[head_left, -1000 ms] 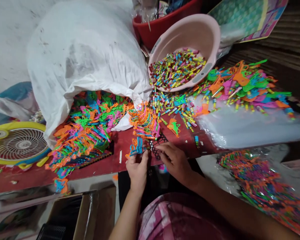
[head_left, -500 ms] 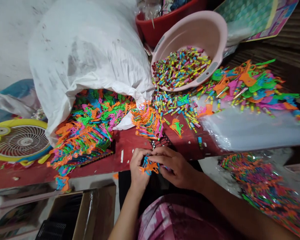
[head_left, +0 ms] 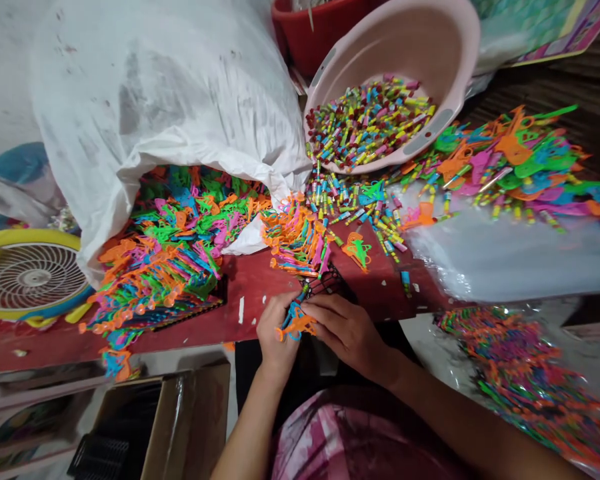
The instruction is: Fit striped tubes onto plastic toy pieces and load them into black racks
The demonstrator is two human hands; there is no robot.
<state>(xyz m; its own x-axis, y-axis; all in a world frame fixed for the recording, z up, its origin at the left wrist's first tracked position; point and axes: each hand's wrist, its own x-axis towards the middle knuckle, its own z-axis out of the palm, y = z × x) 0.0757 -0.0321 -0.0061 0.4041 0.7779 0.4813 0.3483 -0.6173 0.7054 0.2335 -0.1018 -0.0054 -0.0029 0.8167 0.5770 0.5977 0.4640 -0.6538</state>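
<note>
My left hand [head_left: 275, 333] is closed around a small bunch of orange and blue plastic toy pieces [head_left: 299, 324] just past the table's front edge. A slim yellow-green tube [head_left: 305, 289] sticks up above the fingertips; I cannot tell whether it is joined to the bunch. From the other side, the bent fingers of my right hand [head_left: 349, 333] pinch at the bunch, and what lies between their tips is partly hidden. Just beyond both hands, a stacked pile of similar pieces [head_left: 297, 237] sits on the red table [head_left: 247, 283], with a loose orange-and-green piece [head_left: 357, 250] beside it.
A white sack [head_left: 180, 87] spills plastic pieces at left, near a yellow fan [head_left: 35, 277]. Short striped tubes fill a tilted pink basin [head_left: 450, 73]. Clear plastic sheets [head_left: 510, 257] and another heap [head_left: 520, 157] lie right. A cardboard box [head_left: 195, 413] stands below left.
The view has shifted slightly nearer the table. My fingers have shifted on the bunch, and the yellow-green tube now shows above them. The pink bit by my right fingers is out of sight.
</note>
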